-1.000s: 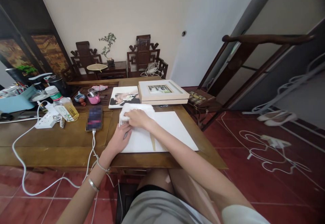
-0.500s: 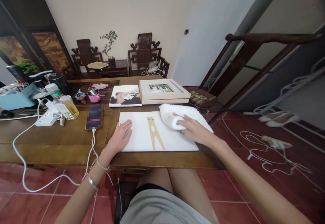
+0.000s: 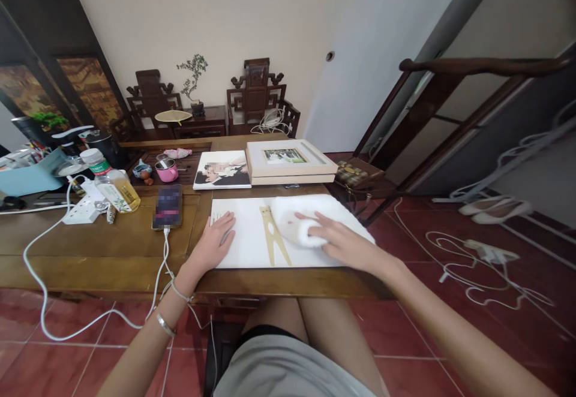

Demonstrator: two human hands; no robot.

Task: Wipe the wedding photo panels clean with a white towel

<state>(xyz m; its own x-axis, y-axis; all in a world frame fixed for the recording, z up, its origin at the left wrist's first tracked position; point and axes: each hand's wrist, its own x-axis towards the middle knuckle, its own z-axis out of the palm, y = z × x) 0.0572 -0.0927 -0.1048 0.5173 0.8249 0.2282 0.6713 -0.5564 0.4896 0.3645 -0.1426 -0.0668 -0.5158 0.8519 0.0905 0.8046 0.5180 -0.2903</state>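
A flat white board [image 3: 243, 247] with a tan, two-legged figure [image 3: 271, 235] on its face lies at the table's front edge. My left hand [image 3: 215, 244] rests on the board's left side, fingers stretched out and holding nothing. A fluffy white cloth [image 3: 337, 208] is bunched on the right half of the board, its edge reaching the tan figure. My right hand [image 3: 335, 238] grips a fold of this cloth from above, pressing it against the board. The cloth hides the board's right part.
Behind the board are a photo panel [image 3: 222, 170] and stacked white picture frames [image 3: 292, 175]. To the left are a charging phone [image 3: 167, 206], a bottle [image 3: 119, 190], a power strip [image 3: 83, 205] and a pink cup [image 3: 167, 170]. A white cable [image 3: 42, 307] hangs over the table edge.
My right hand and the cloth have slid toward me and slightly left across the board. My left hand stays in almost the same place.
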